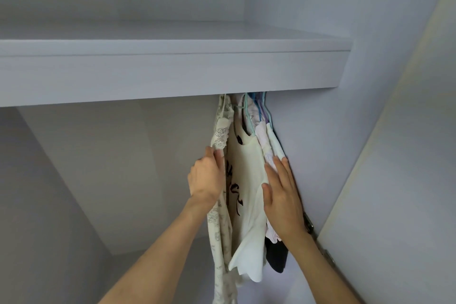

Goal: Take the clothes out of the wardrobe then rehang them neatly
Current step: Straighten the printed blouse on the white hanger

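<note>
2 hands (206, 175) (283, 195) on hanging clothes (246, 180)

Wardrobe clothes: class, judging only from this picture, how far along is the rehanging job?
Done: several garments hang bunched on coloured hangers under the shelf, by the wardrobe's right wall. In hand: the left hand grips the lace-patterned garment, while the right hand lies flat against the cream top and its neighbours. Left: spacing them out neatly. Whether they were taken out already cannot be told.
</note>
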Demonstrator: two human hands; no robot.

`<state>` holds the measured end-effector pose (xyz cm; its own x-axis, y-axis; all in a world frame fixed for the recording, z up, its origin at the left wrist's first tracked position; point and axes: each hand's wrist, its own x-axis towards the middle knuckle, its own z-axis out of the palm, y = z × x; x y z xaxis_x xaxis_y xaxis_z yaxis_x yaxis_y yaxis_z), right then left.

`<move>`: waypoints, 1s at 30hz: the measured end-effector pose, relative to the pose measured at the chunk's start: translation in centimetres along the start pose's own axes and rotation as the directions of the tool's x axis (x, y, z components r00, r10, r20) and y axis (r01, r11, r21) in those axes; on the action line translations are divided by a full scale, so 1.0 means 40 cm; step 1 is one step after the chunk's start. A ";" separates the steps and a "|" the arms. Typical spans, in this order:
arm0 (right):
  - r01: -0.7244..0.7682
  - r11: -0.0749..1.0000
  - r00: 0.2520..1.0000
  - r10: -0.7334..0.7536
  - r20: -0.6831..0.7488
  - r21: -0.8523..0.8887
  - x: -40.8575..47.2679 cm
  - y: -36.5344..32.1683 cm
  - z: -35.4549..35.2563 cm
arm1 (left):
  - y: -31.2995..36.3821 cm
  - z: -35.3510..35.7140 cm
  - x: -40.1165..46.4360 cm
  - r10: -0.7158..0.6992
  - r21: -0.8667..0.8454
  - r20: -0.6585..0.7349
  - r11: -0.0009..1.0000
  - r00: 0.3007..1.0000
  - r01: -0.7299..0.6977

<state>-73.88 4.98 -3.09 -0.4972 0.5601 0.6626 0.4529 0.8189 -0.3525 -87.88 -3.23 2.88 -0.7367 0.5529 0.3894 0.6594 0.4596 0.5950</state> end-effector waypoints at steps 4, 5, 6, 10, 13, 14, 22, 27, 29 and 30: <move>-0.016 0.998 1.000 0.017 -0.015 0.065 0.005 -0.003 -0.001 | -0.020 -0.031 0.008 0.039 -0.138 -0.163 0.988 0.986 -0.062; -0.021 0.997 0.999 0.023 -0.025 0.070 0.005 -0.005 -0.002 | -0.027 -0.038 0.010 0.051 -0.158 -0.190 0.984 0.980 -0.082; -0.033 0.997 0.999 0.035 -0.037 0.066 0.005 -0.008 -0.002 | -0.034 -0.046 0.010 0.056 -0.172 -0.210 0.981 0.976 -0.093; -0.030 0.998 0.992 0.036 -0.118 0.055 0.024 -0.055 -0.005 | -0.072 -0.071 -0.020 0.020 -0.219 -0.278 0.972 0.960 -0.084; -0.008 0.982 0.993 0.029 -0.111 0.188 0.063 -0.124 -0.016 | -0.101 -0.074 -0.081 0.041 -0.210 -0.300 0.972 0.953 -0.108; -0.080 0.941 0.996 0.088 -0.011 0.328 0.078 -0.155 -0.021 | -0.108 -0.074 -0.103 0.064 -0.190 -0.306 0.973 0.950 -0.127; -0.489 0.663 0.863 0.271 0.427 0.567 0.182 -0.309 0.031 | -0.143 -0.081 -0.272 0.144 0.001 -0.247 0.989 0.958 -0.148; -0.416 0.803 0.847 0.171 0.503 0.427 0.112 -0.299 0.066 | -0.188 -0.104 -0.333 0.136 0.004 -0.054 0.991 0.989 -0.135; -0.403 0.830 0.802 0.118 0.585 0.385 0.064 -0.279 0.081 | -0.229 -0.114 -0.347 0.144 0.026 -0.012 0.989 0.990 -0.144; -0.383 0.850 0.781 0.090 0.618 0.361 0.043 -0.264 0.089 | -0.258 -0.119 -0.347 0.143 0.046 0.002 0.989 0.990 -0.143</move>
<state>-82.14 -2.27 -0.59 -0.8047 0.5885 0.0774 0.3089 0.5265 -0.7921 -85.19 -18.96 -5.31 -0.6343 0.6144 0.4692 0.7643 0.4073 0.4999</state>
